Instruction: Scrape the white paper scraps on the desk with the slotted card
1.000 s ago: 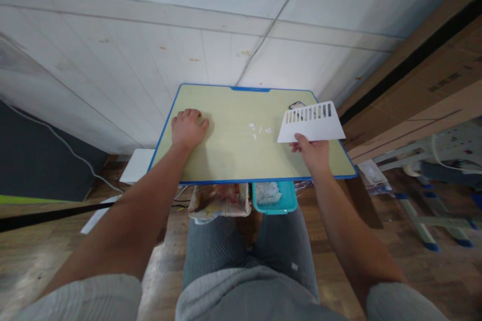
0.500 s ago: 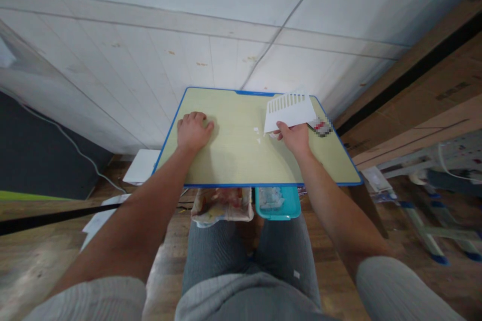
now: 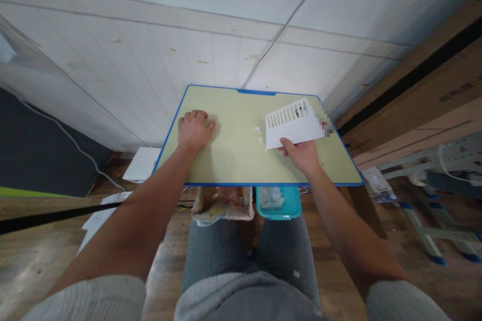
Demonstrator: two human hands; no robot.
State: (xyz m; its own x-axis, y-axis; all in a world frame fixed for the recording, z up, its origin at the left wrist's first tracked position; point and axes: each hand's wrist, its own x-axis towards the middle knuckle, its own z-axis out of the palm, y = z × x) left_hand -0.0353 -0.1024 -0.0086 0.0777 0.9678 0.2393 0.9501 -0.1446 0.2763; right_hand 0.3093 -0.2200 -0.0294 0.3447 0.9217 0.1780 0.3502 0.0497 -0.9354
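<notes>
My right hand (image 3: 303,154) pinches the lower edge of a white slotted sheet (image 3: 288,133), thumb on top and fingers underneath. A row of narrow slots runs along the sheet's far edge; I cannot tell whether it is paper or thin plastic. Small white scraps (image 3: 259,133) lie just left of it on the yellow-green tabletop (image 3: 237,160). My left hand (image 3: 195,129) rests palm down on the table's left side, holding nothing, its fingers loosely bent and thumb apart. A pixelated patch (image 3: 327,125) by the sheet's right end hides what is there.
Below the table's front edge are a lined bin (image 3: 222,215) and a turquoise tub (image 3: 291,210) with whitish pieces inside. Large cardboard boxes (image 3: 422,105) stand close on the right. A white wall (image 3: 150,65) with a hanging cable (image 3: 288,22) rises behind the table.
My right hand has drawn the slotted sheet slightly toward me and to the right, and the sheet sits lower. My left hand stays in its place on the table.
</notes>
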